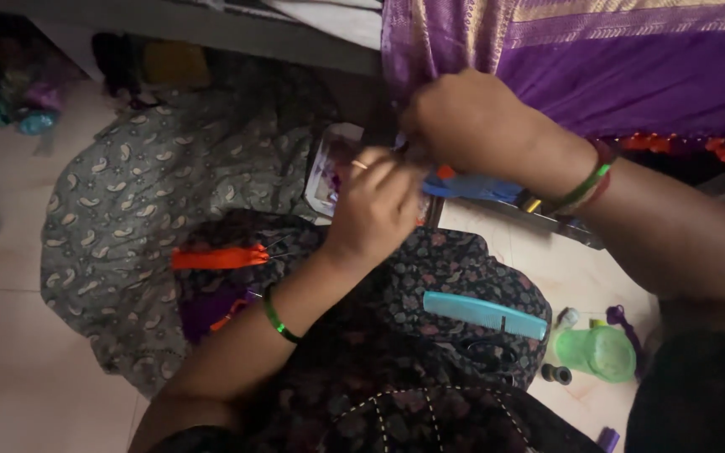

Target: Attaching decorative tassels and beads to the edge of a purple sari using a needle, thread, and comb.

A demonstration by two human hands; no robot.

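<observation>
My left hand [372, 208] and my right hand [470, 122] meet at the lower edge of a purple cloth with a gold border [597, 75] that hangs from above. Both pinch the cloth's edge with closed fingers; what exactly sits between the fingertips is hidden. A ring shows on my left hand, and green bangles circle both wrists. Just below the hands lies a blue strip-like object [473, 188]. A light blue comb [485, 315] rests on my dark floral lap [430, 277].
An orange thread bundle [218, 257] lies on grey patterned cloth [153, 193] at the left. A green plastic container [597, 351], a small dark spool [556, 373] and purple bits sit on the pale floor at the right. Orange tassels [690, 149] fringe the purple cloth.
</observation>
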